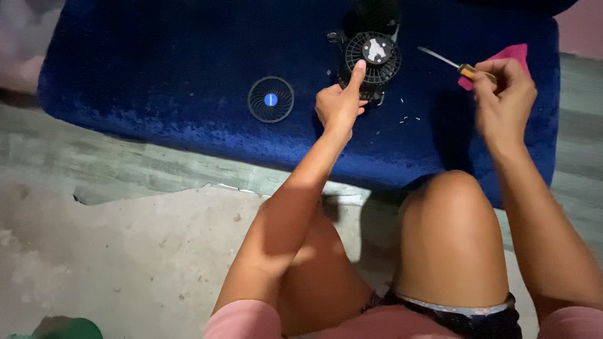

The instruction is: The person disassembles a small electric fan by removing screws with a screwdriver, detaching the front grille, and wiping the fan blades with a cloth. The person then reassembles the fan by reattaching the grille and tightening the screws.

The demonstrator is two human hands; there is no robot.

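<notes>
Head view, looking straight down, and the small black fan (pixel 373 61) sits at about twelve o'clock on the deep blue velvet cushion (pixel 157 69), round grille facing up. The left hand (pixel 340 102) is right on it: index finger stretched out toward one o'clock, tip touching the lower left rim of the grille, the other fingers curled in against the palm. That's clearly the nearer hand. Over at two o'clock, the right hand (pixel 504 85) hovers well apart from the fan, fingers closed round the orange handle of a screwdriver (pixel 453 64). Its long axis runs from the fist up toward ten o'clock, metal tip aimed at the fan's right edge but short of touching. A pink cloth (pixel 516 52) peeks out behind that fist; whether it's gripped too, I can't tell. Left forearm comes up diagonally from six o'clock, right forearm from five. Off at nine o'clock from the fan lies the detached front grille (pixel 271 98), flat, blue badge in the middle. Tiny pale screws (pixel 409 118) are scattered between the hands.
</notes>
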